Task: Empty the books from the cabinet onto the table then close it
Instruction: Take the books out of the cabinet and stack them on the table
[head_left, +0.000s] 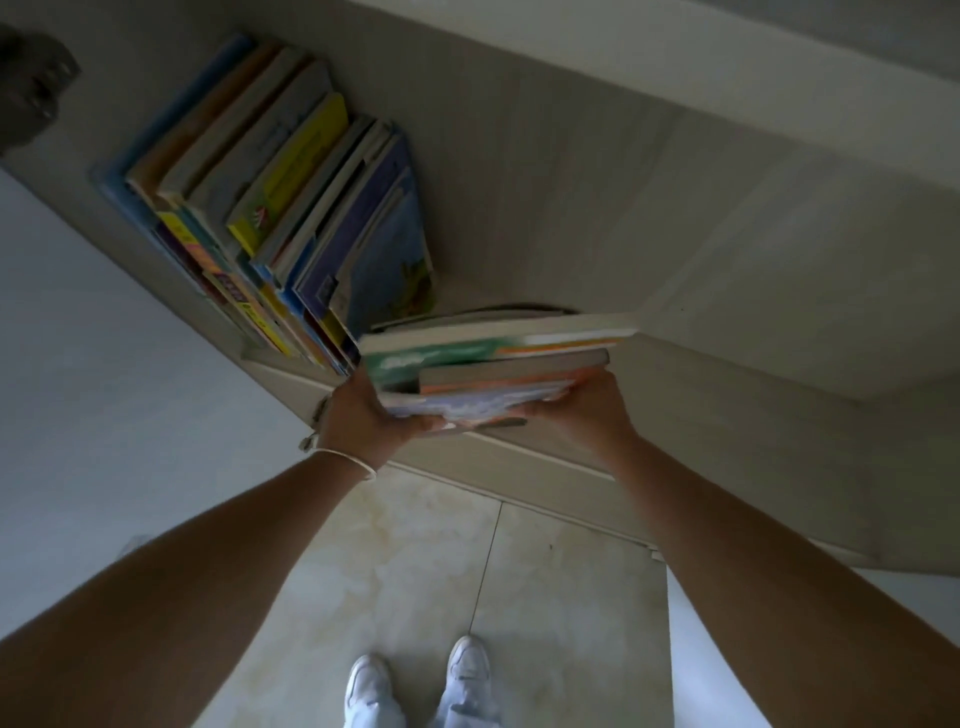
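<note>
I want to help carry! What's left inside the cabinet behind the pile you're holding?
A leaning row of books remains in the cabinet. Both hands, left and right, grip the pile, which hides the shelf directly behind it.

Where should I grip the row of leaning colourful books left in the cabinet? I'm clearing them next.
Take the row of leaning colourful books from the open front, one palm flat against each outer cover. They tilt left, with free shelf space right, so squeezing both sides keeps them together.
</note>
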